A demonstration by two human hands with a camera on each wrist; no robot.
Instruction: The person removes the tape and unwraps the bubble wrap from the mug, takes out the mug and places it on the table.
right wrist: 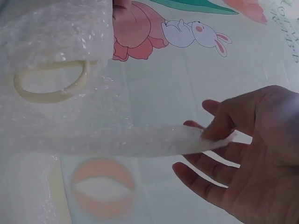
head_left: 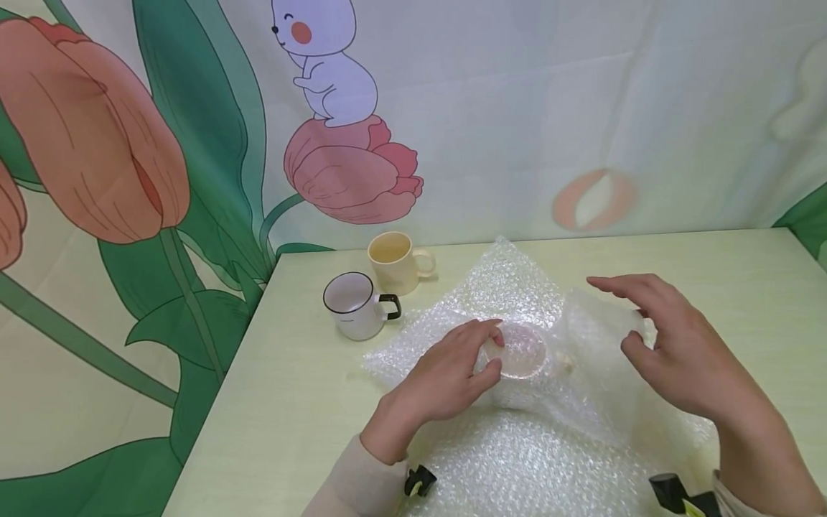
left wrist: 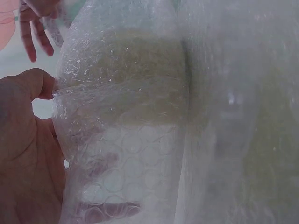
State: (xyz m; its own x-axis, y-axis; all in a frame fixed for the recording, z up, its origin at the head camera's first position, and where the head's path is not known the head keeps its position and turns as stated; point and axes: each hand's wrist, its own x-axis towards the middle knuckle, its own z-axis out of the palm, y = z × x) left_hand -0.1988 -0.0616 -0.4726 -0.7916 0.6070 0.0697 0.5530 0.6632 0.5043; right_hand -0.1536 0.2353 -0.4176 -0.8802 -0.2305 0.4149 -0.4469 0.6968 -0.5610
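Observation:
A mug (head_left: 520,350) stands in the middle of a sheet of bubble wrap (head_left: 530,467), seen from above with its round rim showing. Its cream handle (right wrist: 51,95) shows through the plastic in the right wrist view. My left hand (head_left: 452,370) curls round the left side of the mug. In the left wrist view, that hand (left wrist: 28,154) grips the mug's side with plastic layers over the body. To the right, my right hand (head_left: 678,352) holds up a flap of the wrap. The right wrist view has its thumb and fingers (right wrist: 222,123) pinching the flap's edge.
Behind and left of the wrap stand a white mug (head_left: 358,316) with a black rim and handle, and a cream mug (head_left: 397,266). The pale table (head_left: 278,402) meets a printed cloth backdrop (head_left: 491,143) at its far edge.

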